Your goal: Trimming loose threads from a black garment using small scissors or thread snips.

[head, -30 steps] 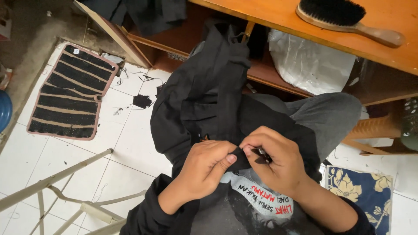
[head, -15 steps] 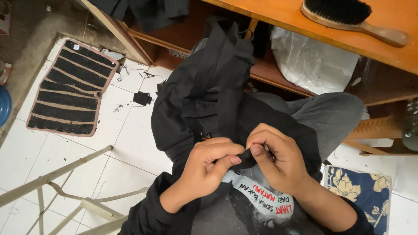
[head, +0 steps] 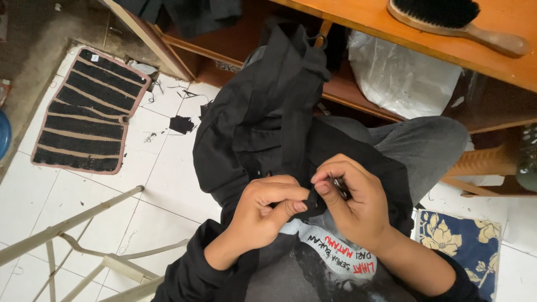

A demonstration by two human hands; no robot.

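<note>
My left hand and right hand both pinch one fold of the black garment on my lap.

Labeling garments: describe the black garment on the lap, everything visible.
The black garment looks like matte woven cloth with seams, a strap-like band and a flap. It lies crumpled over the person's grey-trousered lap, its top rising toward the wooden table edge. The left hand and right hand pinch a small fold at its lower edge.

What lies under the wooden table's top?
Under the wooden table, a lower shelf holds a crumpled clear plastic bag. The black garment covers the shelf's left part; nothing there is visible.
</note>
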